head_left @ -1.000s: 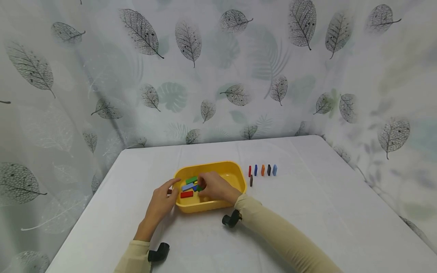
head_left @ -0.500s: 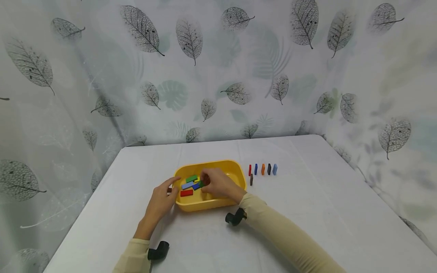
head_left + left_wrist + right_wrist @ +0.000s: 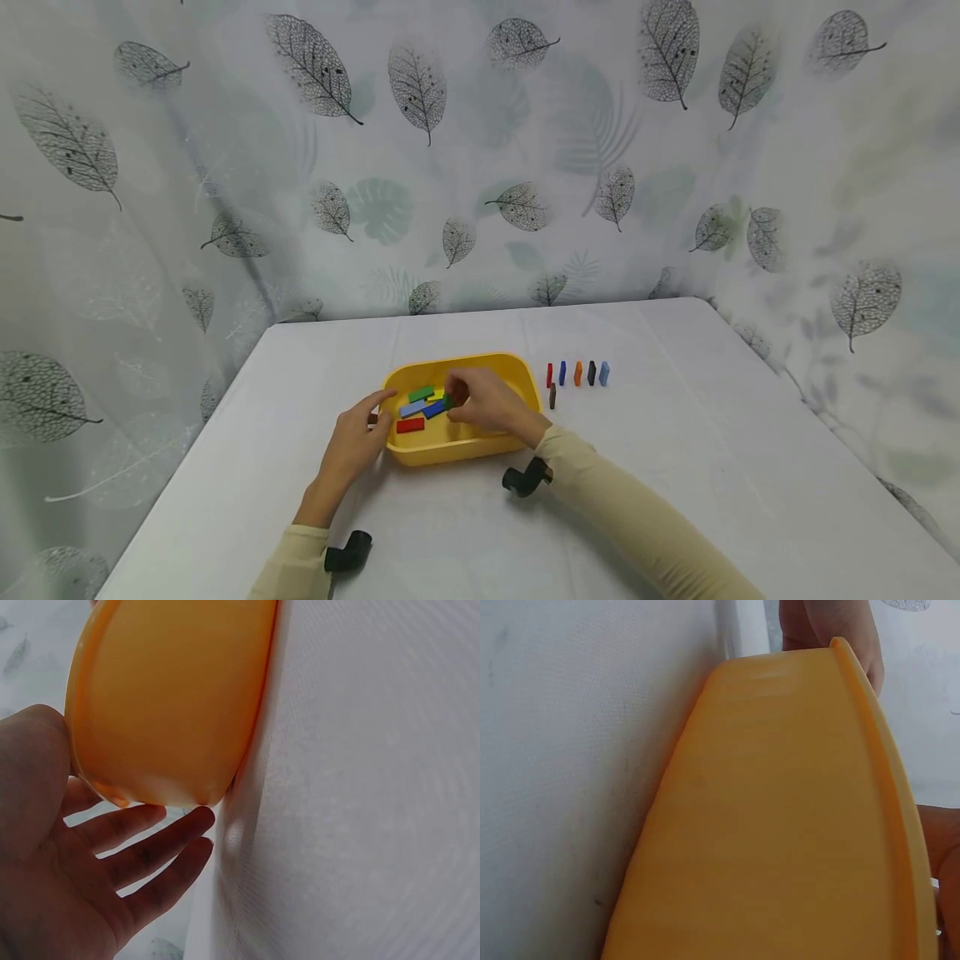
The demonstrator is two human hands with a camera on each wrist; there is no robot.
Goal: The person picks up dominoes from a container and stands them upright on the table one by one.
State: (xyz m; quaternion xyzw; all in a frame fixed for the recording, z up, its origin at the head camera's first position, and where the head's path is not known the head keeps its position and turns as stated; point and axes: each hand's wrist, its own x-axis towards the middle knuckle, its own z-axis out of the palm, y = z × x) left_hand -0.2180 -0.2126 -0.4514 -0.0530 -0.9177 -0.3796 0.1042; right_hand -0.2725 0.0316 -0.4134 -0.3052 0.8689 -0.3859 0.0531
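Observation:
A yellow plastic tub [image 3: 431,454] sits on the white table. My left hand [image 3: 358,442] rests against its left end, thumb and forefinger at the rim. In the left wrist view that hand's fingers [image 3: 157,851] are spread and nearly straight along the outer wall. Over the tub, my right hand [image 3: 487,404] pinches a green domino block [image 3: 447,402], mostly hidden by the fingers. On the tub floor lie a red domino block [image 3: 410,425], a light blue one [image 3: 412,409], a dark blue one [image 3: 434,409], a yellow one [image 3: 436,395] and another green one [image 3: 422,393].
Right of the tub stands a row of upright domino blocks: red [image 3: 550,375], blue [image 3: 562,372], orange [image 3: 578,372], black [image 3: 592,372] and light blue [image 3: 603,373]. A brown one [image 3: 552,396] stands nearer. Leaf-printed curtain [image 3: 480,167] surrounds the table [image 3: 675,467].
My right hand has moved slightly right and up with the green domino block, uncovering more of the dark blue and yellow ones. The left hand has stayed at the tub's end.

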